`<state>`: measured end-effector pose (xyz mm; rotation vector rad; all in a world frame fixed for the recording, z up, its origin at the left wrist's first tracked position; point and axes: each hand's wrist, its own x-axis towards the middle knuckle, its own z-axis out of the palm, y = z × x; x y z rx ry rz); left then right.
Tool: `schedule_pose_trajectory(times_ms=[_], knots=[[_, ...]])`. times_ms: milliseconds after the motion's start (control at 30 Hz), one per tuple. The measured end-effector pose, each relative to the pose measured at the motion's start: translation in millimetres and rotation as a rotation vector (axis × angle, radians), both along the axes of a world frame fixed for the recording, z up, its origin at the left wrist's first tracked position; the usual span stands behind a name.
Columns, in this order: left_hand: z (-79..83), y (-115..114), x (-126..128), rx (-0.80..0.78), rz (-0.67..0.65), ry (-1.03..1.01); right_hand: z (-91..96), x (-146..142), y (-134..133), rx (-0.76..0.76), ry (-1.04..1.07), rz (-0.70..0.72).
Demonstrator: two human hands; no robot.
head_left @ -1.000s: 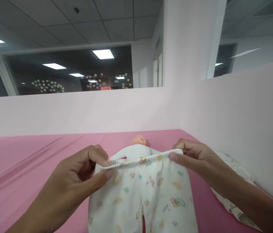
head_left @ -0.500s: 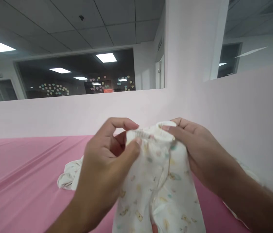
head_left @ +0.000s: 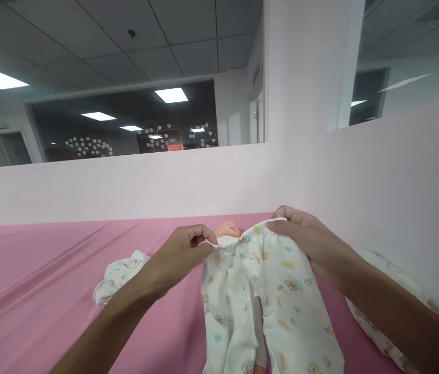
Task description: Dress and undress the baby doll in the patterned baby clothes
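I hold up a pair of white baby trousers printed with small bears and hearts. My left hand pinches the left end of the elastic waistband. My right hand grips the right end, fingers curled over the hem. The two legs hang down toward me. Behind the waistband lies a baby doll on its back; only its head shows, the body being hidden by the trousers.
A pink sheet covers the bed or table. A crumpled white garment lies left of the doll. More printed white cloth lies at the right by the pale pink partition wall.
The trousers were bunched close to my face half a second ago; now they are lowered and spread further out over the doll, whose head shows again.
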<state>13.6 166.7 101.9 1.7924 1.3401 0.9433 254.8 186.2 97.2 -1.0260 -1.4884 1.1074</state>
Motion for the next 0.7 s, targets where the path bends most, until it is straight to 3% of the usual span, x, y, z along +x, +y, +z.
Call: schedule_pose_trajectory(times_ms=[100,200,400,467,533,633,700], knots=[[0.4,8,-5,-0.103,-0.097,-0.082,5.3,-4,-4,-0.03,-0.029,0.177],[-3.4,11,-12,-0.152,-0.292,-0.071,13.9,-1,-3,0.016,-0.051,0.316],[-24.9,13,-17,-0.183,-0.492,0.108,27.3,14,7,0.097,-0.065,0.372],[-29.0,10,-20,-0.136,-0.454,0.106,28.6,22,9,0.114,-0.154,0.36],[-26.7,9,-26,-0.095,-0.31,0.017,29.5,30,12,0.136,-0.292,0.299],[-10.3,12,-29,-0.071,-0.111,-0.235,34.6,31,21,0.147,-0.438,0.156],[6.2,19,-23,-0.041,-0.063,-0.4,42.2,21,31,0.15,-0.4,0.077]])
